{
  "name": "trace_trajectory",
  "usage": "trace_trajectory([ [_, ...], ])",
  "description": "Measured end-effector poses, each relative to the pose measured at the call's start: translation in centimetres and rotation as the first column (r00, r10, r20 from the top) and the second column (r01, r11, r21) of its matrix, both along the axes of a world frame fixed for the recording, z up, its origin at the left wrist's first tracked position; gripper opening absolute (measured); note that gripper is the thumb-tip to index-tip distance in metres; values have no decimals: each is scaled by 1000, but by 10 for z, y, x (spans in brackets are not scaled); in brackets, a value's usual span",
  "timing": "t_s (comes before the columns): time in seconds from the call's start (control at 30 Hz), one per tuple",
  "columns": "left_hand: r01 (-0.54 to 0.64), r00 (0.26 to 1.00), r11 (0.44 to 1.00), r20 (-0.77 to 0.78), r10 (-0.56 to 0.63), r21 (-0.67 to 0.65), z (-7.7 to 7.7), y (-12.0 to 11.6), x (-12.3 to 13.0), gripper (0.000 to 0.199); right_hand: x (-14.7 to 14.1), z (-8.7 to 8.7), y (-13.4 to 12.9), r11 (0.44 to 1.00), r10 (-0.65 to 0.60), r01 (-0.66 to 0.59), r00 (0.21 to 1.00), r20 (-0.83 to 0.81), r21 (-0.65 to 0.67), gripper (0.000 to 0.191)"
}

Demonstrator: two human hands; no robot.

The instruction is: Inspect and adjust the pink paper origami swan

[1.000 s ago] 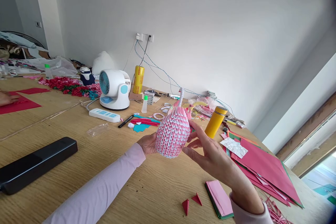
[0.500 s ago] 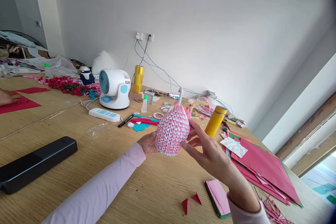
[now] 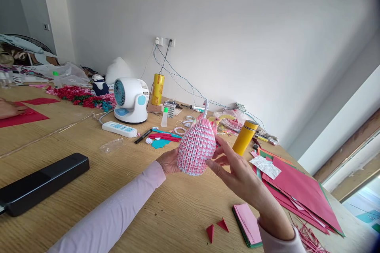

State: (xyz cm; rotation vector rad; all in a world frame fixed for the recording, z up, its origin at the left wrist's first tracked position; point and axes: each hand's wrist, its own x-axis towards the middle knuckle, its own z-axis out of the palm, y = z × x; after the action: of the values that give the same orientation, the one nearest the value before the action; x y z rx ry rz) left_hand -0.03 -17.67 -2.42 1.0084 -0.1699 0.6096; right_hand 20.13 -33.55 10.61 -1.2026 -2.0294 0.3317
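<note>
A pink and white folded-paper swan [image 3: 196,148] is held up above the wooden table, its thin white neck pointing upward. My left hand [image 3: 170,161] grips it from the left, with the fingers partly hidden behind the body. On the right side, the thumb and fingers of my right hand [image 3: 230,162] close on the same paper body. Two small red folded-paper triangles [image 3: 210,233] lie below, beside a stack of pink and green paper strips [image 3: 247,223].
A white fan [image 3: 130,101], power strip [image 3: 119,129] and yellow roll [image 3: 157,89] stand behind. Yellow flask [image 3: 245,137] and red paper sheets [image 3: 305,189] are right. A black case [image 3: 44,182] lies left; another person's hand [image 3: 11,108] rests on red paper.
The view has shifted slightly, so most things appear a little farther right. Both hands keep their hold on the swan.
</note>
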Motion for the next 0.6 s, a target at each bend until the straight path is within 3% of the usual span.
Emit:
trace_trajectory([
  [0.6,-93,990,996,-106,91,-15,6,-6,0,64,0,1,2,1000,-1,0,1000,-10,-8,61],
])
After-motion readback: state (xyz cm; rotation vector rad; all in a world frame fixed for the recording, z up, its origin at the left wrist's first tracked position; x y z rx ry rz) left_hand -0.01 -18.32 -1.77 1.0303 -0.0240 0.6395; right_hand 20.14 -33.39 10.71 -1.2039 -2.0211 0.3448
